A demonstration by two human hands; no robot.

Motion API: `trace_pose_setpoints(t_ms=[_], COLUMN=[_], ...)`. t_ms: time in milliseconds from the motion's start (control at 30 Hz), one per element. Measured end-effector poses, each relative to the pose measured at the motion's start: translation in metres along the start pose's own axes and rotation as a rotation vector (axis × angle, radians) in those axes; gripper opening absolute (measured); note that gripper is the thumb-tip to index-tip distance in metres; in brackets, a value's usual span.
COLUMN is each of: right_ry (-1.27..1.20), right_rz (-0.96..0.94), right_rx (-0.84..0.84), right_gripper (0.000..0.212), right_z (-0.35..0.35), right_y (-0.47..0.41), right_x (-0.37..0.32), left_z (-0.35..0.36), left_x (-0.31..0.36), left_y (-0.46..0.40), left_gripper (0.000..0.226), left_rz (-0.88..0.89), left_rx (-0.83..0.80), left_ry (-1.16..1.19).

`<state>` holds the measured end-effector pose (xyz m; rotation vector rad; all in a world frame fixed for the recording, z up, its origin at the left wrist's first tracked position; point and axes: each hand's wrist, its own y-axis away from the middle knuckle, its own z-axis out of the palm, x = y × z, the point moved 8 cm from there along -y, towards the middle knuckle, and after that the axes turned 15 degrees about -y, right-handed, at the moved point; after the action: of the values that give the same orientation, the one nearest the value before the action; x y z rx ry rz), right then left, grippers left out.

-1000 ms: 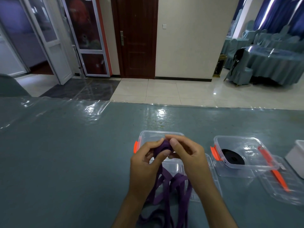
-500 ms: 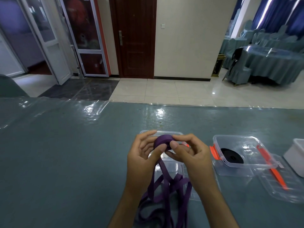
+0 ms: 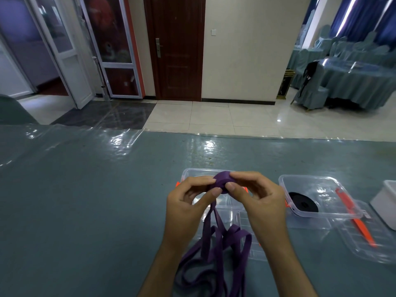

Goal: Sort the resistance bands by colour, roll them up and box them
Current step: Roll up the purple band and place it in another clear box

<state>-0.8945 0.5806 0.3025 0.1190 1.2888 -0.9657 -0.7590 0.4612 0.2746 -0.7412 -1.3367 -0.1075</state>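
Head view: a person's 2 hands meet above a blue-grey tabletop (image 3: 85, 211) covered in clear plastic sheeting, both gripping a purple resistance band (image 3: 221, 236). The left hand (image 3: 186, 209) and the right hand (image 3: 257, 202) pinch a tightly wound roll of the band between thumbs and curled fingertips, holding it raised over an open clear box (image 3: 192, 173) with orange clips. The unrolled length of the band hangs from the roll, drops between the wrists and lies in loose loops on the tabletop at the near edge of the frame, partly over a clear lid (image 3: 252, 251) lying flat just in front of that box.

To the right, well apart from the hands, a second clear box (image 3: 321, 183) holds 1 rolled black band (image 3: 303, 205), which lies flat in its near left corner. An orange clip strip (image 3: 353, 215) runs along that box's right side and onto a second clear lid (image 3: 368, 247) lying flat beside it. A white container (image 3: 385, 202) is cut off by the right edge of the frame; its contents cannot be made out.

Beyond the tabletop lie a pale tiled floor (image 3: 214, 116), a dark wooden door (image 3: 177, 48) and glazed white-framed doors (image 3: 70, 61) at left. At far right stands a round table (image 3: 353, 82) draped in blue-grey cloth, with covered chairs around it.
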Motion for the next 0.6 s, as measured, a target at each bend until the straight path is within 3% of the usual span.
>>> trace_pose_setpoints(t_ms=[200, 367, 500, 600], right_ry=[0.006, -0.096, -0.241, -0.292], right_rz=[-0.004, -0.028, 0.003, 0.031], right_rx=[0.025, 0.085, 0.130, 0.077], right_gripper=[0.020, 0.017, 0.018, 0.020], right_z=[0.006, 0.016, 0.028, 0.040], right_y=[-0.002, -0.008, -0.019, -0.032], right_x=[-0.001, -0.005, -0.005, -0.011], left_z=[-0.008, -0.006, -0.011, -0.016], left_x=[0.007, 0.008, 0.033, 0.051], left_y=[-0.002, -0.017, -0.038, -0.053], left_gripper=[0.020, 0.029, 0.033, 0.033], left_rz=[0.062, -0.074, -0.016, 0.042], left_rx=[0.052, -0.049, -0.084, -0.006], left_ry=[-0.202, -0.098, -0.052, -0.056])
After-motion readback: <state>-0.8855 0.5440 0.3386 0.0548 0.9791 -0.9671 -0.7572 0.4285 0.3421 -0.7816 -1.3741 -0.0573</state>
